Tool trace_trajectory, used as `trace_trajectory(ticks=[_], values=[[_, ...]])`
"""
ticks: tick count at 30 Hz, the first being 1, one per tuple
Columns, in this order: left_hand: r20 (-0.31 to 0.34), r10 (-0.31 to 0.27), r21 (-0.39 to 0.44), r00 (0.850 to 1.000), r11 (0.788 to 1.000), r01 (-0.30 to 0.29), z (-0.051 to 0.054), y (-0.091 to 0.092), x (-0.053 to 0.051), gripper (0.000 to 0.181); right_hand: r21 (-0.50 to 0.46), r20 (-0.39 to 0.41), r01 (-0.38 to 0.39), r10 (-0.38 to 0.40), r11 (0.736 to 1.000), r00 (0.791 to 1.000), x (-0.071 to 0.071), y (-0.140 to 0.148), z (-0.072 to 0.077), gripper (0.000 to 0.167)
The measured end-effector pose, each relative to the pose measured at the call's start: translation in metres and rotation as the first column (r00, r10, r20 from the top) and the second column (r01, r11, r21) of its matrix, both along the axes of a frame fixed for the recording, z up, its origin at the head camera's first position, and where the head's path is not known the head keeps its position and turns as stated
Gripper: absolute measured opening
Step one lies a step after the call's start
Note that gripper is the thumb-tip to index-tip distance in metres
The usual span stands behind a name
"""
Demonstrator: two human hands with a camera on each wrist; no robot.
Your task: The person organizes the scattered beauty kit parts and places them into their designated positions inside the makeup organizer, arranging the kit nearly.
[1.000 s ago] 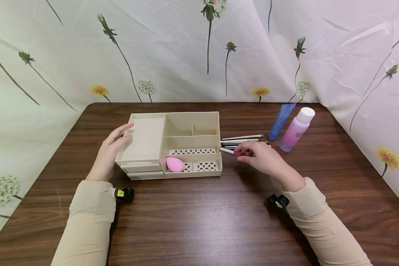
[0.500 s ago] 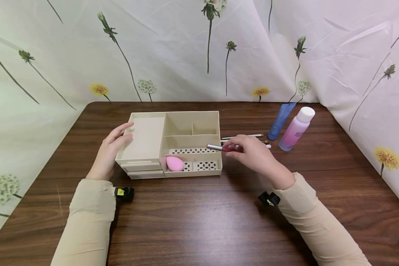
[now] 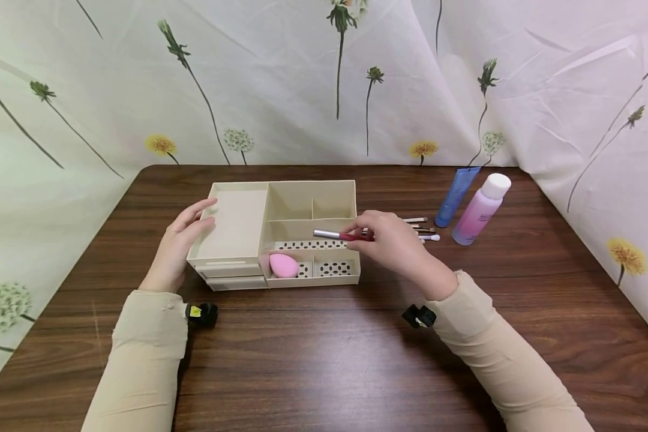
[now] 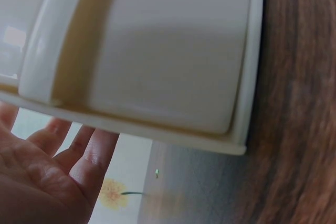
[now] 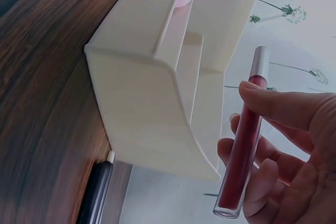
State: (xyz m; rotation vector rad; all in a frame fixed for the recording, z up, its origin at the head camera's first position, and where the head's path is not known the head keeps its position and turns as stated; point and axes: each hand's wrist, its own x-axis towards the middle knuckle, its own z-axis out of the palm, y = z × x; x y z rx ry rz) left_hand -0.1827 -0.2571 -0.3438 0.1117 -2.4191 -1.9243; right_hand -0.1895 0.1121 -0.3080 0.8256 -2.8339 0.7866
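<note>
My right hand (image 3: 386,243) pinches a lip gloss tube (image 5: 244,148) between thumb and fingers. The tube has a dark red clear body and a silver cap, which points left over the middle compartment of the cream organizer (image 3: 237,225). Along the organizer's left side rests my left hand (image 3: 175,246), its fingertips at the top rim. In the left wrist view the fingers (image 4: 94,161) of that hand lie fairly straight against the outer wall. A pink makeup sponge (image 3: 284,266) sits in the front compartment.
Right of the organizer lie several makeup brushes (image 3: 429,238), partly hidden by my right hand. Behind them stand a blue tube (image 3: 456,198) and a pink bottle (image 3: 477,215) with a white cap. A floral cloth (image 3: 302,84) hangs at the table's back edge.
My right hand has lifted the lip gloss from beside the organizer and moved left, bringing it over the middle compartment. My left hand has stayed in place.
</note>
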Motion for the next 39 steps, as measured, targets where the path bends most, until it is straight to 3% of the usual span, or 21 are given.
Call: trace_trajectory(ticks=[12, 20, 30, 39], values=[[0.014, 0.009, 0.000, 1.000, 1.000, -0.009, 0.000, 0.000, 0.001, 0.047, 0.029, 0.056, -0.010, 0.008, 1.000, 0.998, -0.006, -0.022, 0.006, 0.015], [0.011, 0.013, -0.022, 1.000, 1.000, -0.013, 0.003, 0.002, 0.002, 0.047, 0.070, 0.042, -0.038, 0.035, 0.997, 0.999, -0.006, -0.036, 0.007, 0.015], [0.015, 0.009, -0.020, 1.000, 1.000, -0.009, 0.003, 0.002, 0.003, 0.047, 0.126, 0.037, -0.053, 0.048, 0.991, 0.998, -0.008, -0.055, 0.000, 0.015], [0.014, 0.009, -0.015, 1.000, 1.000, -0.009, 0.003, 0.002, 0.002, 0.046, 0.156, -0.015, -0.055, 0.058, 0.986, 0.998, -0.014, -0.067, -0.011, 0.016]])
